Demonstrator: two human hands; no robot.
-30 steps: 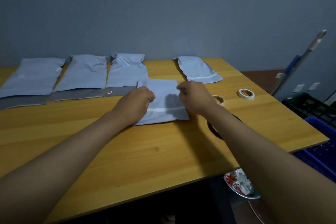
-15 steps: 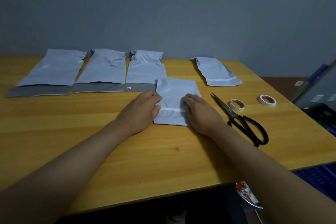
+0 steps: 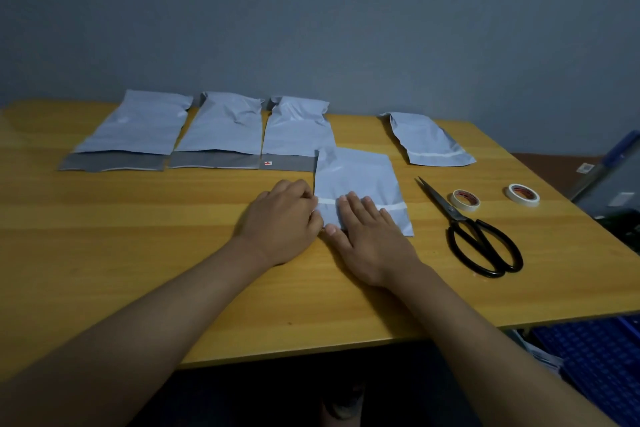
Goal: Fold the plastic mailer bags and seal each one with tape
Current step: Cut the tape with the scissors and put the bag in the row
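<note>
On the wooden table [image 3: 173, 225], the right hand [image 3: 372, 239] presses flat, fingers straight, on the folded bag [image 3: 356, 180] while the left hand [image 3: 282, 222], fingers curled, pinches its left edge.

A wooden table [image 3: 145, 253] carries three open mailer bags [image 3: 221, 128] in a row at the back left, a folded bag [image 3: 356, 173] in the middle, another folded bag [image 3: 426, 140] back right, black scissors [image 3: 474, 236] and two tape rolls [image 3: 465, 199] on the right.
</note>
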